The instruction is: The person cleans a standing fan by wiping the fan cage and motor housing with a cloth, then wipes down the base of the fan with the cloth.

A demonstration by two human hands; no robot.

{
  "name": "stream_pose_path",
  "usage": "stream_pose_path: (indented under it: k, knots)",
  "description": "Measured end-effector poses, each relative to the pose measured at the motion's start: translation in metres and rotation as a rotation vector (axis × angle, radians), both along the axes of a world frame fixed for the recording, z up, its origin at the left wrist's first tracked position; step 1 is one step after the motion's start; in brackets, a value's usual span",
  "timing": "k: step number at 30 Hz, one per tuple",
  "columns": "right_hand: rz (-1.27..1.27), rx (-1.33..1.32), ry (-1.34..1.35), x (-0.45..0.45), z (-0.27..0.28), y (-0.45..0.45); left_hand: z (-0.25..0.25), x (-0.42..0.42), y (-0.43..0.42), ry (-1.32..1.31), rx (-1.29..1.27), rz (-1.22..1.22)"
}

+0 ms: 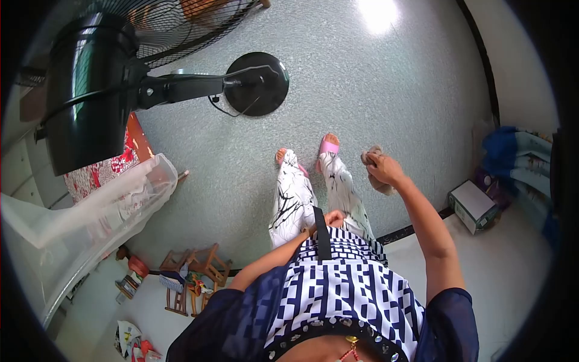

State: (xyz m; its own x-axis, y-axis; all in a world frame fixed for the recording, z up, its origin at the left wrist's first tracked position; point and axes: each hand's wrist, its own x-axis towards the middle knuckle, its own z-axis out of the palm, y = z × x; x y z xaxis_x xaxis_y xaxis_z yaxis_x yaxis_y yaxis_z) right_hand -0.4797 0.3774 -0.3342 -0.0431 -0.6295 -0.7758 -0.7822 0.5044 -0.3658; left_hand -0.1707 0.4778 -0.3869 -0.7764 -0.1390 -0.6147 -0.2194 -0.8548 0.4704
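Observation:
A crumpled brown cloth (381,183) hangs from my right hand (386,169), whose fingers are closed around it. That arm reaches out to the right of my legs, above the grey floor. My left hand (333,218) rests in front of my waist, by the black strap (322,235). Its fingers are curled in, and I see nothing held in them. Below are my white trousers with black streaks (291,202) and my pink slippers (330,146) on the floor.
A black standing fan (90,90) looms at the upper left, its round base (258,84) on the floor. Clear plastic sheeting (90,223) hangs at the left. Wooden chairs (205,265) stand behind on the left. A box (473,206) and blue patterned fabric (518,157) are at the right.

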Motion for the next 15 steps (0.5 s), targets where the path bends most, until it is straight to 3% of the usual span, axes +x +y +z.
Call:
stream_pose_path:
  k: [1,4,9,10,11,12,14,15]
  knots:
    - [-0.004,-0.008,-0.025,-0.001,-0.006,0.001,0.014,0.002,-0.015,0.103,0.146,-0.093]
    - [-0.055,-0.029,-0.120,-0.001,-0.032,-0.004,0.014,0.001,-0.001,0.225,0.138,-0.173]
    - [-0.155,-0.048,-0.266,0.014,-0.093,-0.052,-0.029,0.013,0.009,0.549,0.117,-0.395]
    - [-0.203,-0.011,-0.361,0.017,-0.119,-0.068,-0.013,-0.006,-0.031,0.476,0.072,-0.750]
    - [-0.249,0.032,-0.460,0.023,-0.146,-0.082,-0.031,0.000,-0.040,0.491,0.033,-0.813]
    - [-0.258,0.028,-0.469,0.032,-0.171,-0.096,-0.038,0.006,-0.060,0.428,-0.038,-0.761]
    - [-0.610,0.032,-0.673,0.054,-0.221,-0.130,-0.050,0.020,-0.121,0.199,-0.231,-0.777]
    - [-0.619,0.030,-0.680,0.066,-0.246,-0.145,-0.070,0.035,-0.145,0.096,-0.282,-0.610]
